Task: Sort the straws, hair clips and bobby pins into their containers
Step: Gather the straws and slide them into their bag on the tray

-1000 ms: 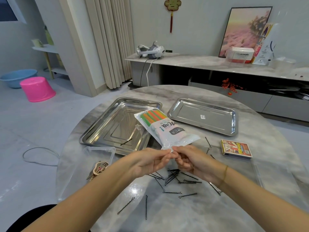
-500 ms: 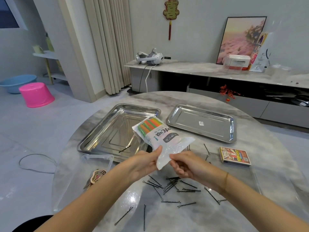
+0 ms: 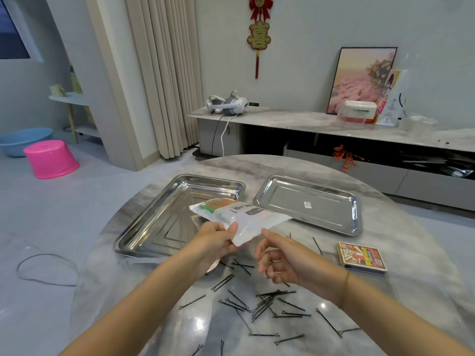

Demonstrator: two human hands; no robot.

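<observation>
early in the sort, by the look of it. the left tray (image 3: 164, 227) shows nothing in it that i can make out, though the pack hides part of its floor. the left hand (image 3: 214, 244) pinches the near edge of the straw pack (image 3: 241, 214) between thumb and fingers and holds it in the air over that tray's right side, the straws inside it. the right hand (image 3: 280, 258) is just beside the pack's near corner, fingers loosely curled, gripping nothing. the right tray (image 3: 334, 214) is bare but for a small sticker. the bobby pins (image 3: 267, 304) lie scattered on the near side of the table (image 3: 401, 227), none sorted. no hair clips in view. so straws, pins and clips all seem left to do
</observation>
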